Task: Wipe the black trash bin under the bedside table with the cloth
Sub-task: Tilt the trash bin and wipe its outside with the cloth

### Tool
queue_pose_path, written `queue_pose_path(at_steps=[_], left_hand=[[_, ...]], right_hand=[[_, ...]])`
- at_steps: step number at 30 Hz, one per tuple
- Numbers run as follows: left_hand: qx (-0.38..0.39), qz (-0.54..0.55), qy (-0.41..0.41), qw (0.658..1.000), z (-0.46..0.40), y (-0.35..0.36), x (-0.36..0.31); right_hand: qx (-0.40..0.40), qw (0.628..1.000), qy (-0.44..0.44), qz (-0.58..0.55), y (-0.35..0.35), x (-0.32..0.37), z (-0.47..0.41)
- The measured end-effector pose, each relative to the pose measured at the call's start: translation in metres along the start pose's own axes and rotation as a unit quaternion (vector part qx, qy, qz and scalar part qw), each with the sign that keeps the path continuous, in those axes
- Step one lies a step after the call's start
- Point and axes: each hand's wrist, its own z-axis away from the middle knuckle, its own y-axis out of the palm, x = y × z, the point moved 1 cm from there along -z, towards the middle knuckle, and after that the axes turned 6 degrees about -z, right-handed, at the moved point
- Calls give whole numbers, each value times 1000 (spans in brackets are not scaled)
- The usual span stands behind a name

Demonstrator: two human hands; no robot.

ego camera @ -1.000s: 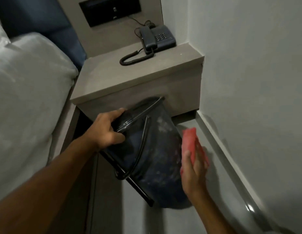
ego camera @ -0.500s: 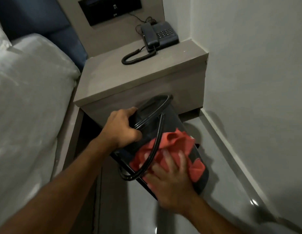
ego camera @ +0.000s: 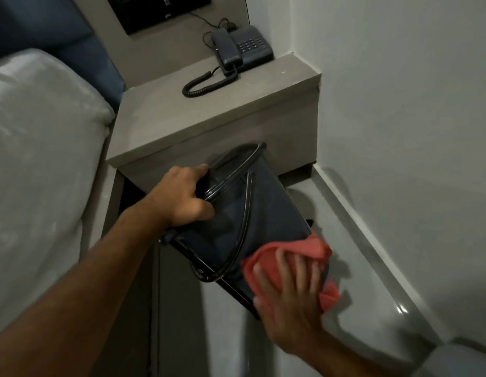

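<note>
Bin point(ego camera: 263, 213) tilted, probably light rigid plastic; left hand point(ego camera: 182, 197) gripped rim, right hand point(ego camera: 288, 289) pressed soft cloth point(ego camera: 312, 248) flat, fingers spread.

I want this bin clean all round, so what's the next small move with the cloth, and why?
Probably sweep the red cloth back up the bin's side toward the rim. The right hand presses the cloth flat near the bin's lower end, while the left hand grips the rim and holds the bin tilted, so the upper side lies exposed and steady for the next stroke.
</note>
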Motion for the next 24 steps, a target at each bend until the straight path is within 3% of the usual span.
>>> queue_pose_path(at_steps=[3, 7, 9, 11, 13, 15, 17, 20, 24], left_hand=[[-10, 37, -1, 999, 7, 6, 8], [-12, 90, 1, 996, 22, 11, 16], [-3, 95, 0, 995, 25, 11, 16], [5, 93, 22, 995, 25, 12, 11], [3, 94, 37, 995, 21, 15, 8], [-7, 119, 27, 993, 22, 17, 7], [-6, 167, 22, 986, 25, 16, 9], [8, 185, 25, 982, 34, 17, 16], [18, 188, -17, 982, 46, 19, 32]], right_hand=[[-62, 969, 188, -149, -13, -14, -88], [38, 874, 287, -391, -19, -70, -118], [62, 865, 299, -398, -22, -74, -90], [11, 897, 314, -312, -24, -55, -55], [-31, 943, 253, -216, -28, -12, -40], [-25, 979, 110, -168, -31, 38, -52], [-54, 975, 74, -204, -39, 64, -85], [-92, 942, 133, -294, -51, 53, -124], [-37, 964, 27, -263, -42, 30, -137]])
